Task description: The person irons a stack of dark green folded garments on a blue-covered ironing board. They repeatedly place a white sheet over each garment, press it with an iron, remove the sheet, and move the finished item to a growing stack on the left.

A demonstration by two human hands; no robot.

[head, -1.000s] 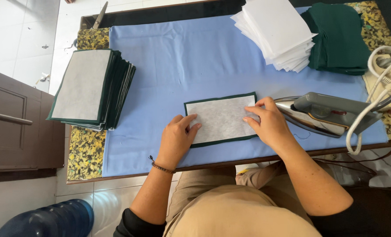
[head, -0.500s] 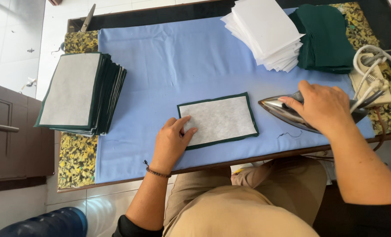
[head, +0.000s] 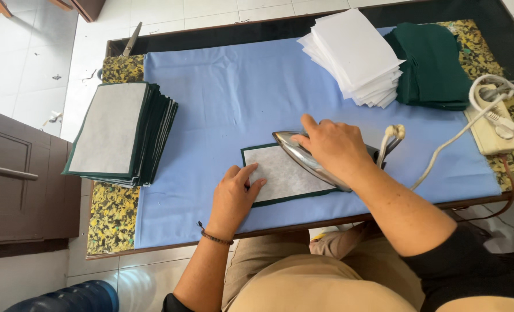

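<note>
The wooden surface (head: 303,222) carries a padded floral mat and a pale blue cotton cloth (head: 228,98), over white floor tiles beside a brown cabinet at left. At far left, a tall stack of dark green fabric pieces faced with grey-white interlining (head: 118,136) lies apparently finished; at far right, a stack of white interlining sheets (head: 355,55) and a pile of plain dark green fabric (head: 427,63) remain. Near the middle, one green-edged piece with interlining (head: 280,173) lies flat. The right hand (head: 332,147) grips a silver electric iron (head: 303,159) resting on it; the left hand (head: 234,196), fingers spread flat, pins its near-left corner.
</note>
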